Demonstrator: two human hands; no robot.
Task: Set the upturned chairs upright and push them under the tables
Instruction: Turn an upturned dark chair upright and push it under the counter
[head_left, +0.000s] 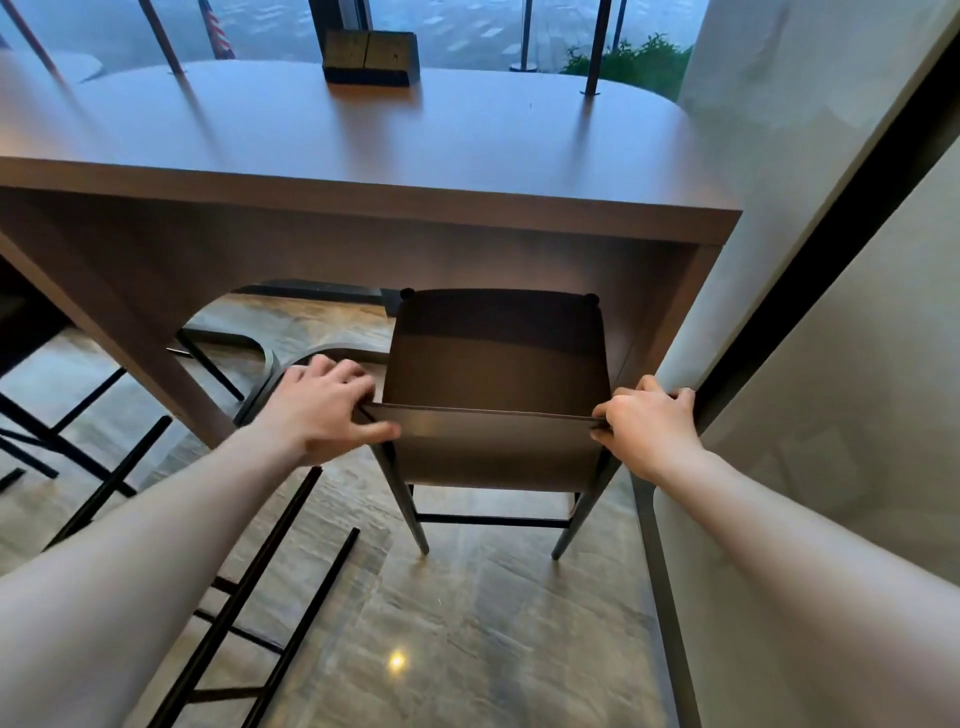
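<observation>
Chair (498, 374) upright, seat partly beneath the tabletop (363, 135), straight ahead of both hands. Left hand (324, 410) and right hand (644, 426) pinch opposite backrest corners, equally near; remaining push runs forward.

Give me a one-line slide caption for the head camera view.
Left hand and right hand grip the backrest of an upright chair, its seat partly under the table.

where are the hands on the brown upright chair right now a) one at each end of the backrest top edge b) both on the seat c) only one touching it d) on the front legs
a: the left hand and right hand grip opposite ends of the top edge of the brown upright chair.
</observation>
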